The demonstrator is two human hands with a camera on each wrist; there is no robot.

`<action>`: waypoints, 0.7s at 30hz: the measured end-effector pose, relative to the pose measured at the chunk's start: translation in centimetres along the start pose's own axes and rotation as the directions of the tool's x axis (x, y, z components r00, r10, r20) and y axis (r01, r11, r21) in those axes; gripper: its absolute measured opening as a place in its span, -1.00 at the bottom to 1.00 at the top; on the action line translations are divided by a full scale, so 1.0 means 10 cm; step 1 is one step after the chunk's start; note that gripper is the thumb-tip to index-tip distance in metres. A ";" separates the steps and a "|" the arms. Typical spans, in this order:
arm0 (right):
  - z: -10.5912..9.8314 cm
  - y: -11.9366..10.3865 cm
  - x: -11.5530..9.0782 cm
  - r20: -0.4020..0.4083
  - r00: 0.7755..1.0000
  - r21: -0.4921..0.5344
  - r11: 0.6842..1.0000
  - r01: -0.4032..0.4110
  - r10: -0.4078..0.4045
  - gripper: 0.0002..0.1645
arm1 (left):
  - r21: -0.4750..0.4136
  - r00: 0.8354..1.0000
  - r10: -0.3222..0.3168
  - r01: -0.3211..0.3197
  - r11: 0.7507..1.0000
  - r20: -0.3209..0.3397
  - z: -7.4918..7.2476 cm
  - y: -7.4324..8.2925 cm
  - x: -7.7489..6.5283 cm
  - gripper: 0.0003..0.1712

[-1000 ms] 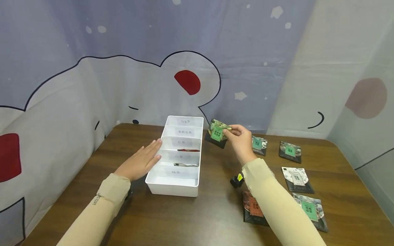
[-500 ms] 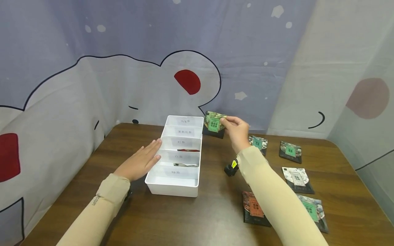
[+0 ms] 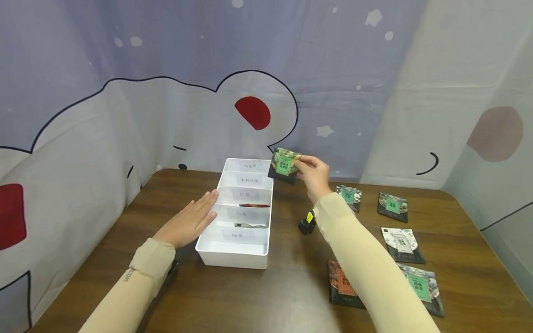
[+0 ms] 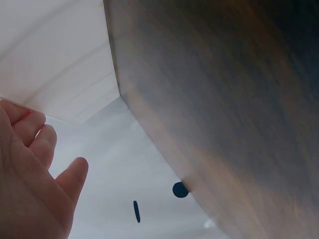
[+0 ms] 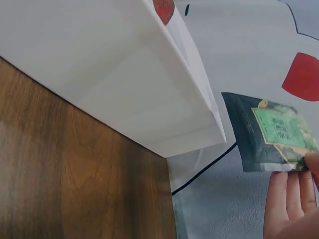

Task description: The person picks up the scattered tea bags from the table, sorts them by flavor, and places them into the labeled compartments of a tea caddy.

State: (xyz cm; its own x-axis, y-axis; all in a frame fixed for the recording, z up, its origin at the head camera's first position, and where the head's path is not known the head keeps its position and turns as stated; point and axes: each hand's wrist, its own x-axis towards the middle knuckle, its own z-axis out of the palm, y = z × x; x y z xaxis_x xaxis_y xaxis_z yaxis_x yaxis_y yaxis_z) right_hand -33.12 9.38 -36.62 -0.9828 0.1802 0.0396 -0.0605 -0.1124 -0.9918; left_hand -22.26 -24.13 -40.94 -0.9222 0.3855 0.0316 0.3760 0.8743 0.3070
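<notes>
My right hand (image 3: 314, 178) pinches a green-and-black tea sachet (image 3: 284, 164) by its right edge, thumb in front. The sachet is in the air by the far right corner of a white divided box (image 3: 233, 259). In the right wrist view the sachet (image 5: 274, 132) hangs beside the box's wall (image 5: 114, 74), apart from it. My left hand (image 3: 187, 224) lies with straight fingers against the box's left rim; in the left wrist view its fingertips touch the box wall (image 4: 55, 59). Inside the box, a red packet (image 3: 254, 205) and a pale packet (image 3: 251, 225) stand in separate labelled compartments.
Right of the box lie several more sachets on the wooden table (image 3: 250, 300): a small green one (image 3: 349, 195), a dark green one (image 3: 392, 206), a white one (image 3: 402, 244), a red one (image 3: 344, 284) and a larger green one (image 3: 422, 286). A patterned curtain (image 3: 333, 92) hangs behind.
My right hand has moved left and upward with the tea sachet, bringing it to the box's far right corner. My left hand stays at the box's left rim.
</notes>
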 end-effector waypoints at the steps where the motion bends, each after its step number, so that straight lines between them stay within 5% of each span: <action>1: 0.01 0.00 0.01 0.004 1.000 0.000 1.000 0.008 -0.008 -0.68 | -0.002 1.000 -0.001 0.001 1.000 0.000 0.00 0.00 -0.01 -0.22; 21: 0.26 -0.02 0.08 0.029 0.996 0.051 0.995 0.086 -0.088 -0.77 | -0.018 1.000 0.008 -0.008 1.000 -0.008 0.01 0.00 -0.04 -0.23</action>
State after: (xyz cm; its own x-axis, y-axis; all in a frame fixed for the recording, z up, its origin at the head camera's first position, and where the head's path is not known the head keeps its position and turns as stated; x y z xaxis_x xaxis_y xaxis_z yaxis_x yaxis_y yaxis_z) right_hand -34.31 7.01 -36.09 -0.9784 0.1606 0.1301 -0.1539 -0.1459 -0.9772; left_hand -21.89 -24.23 -41.07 -0.9199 0.3899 0.0415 0.3816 0.8659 0.3234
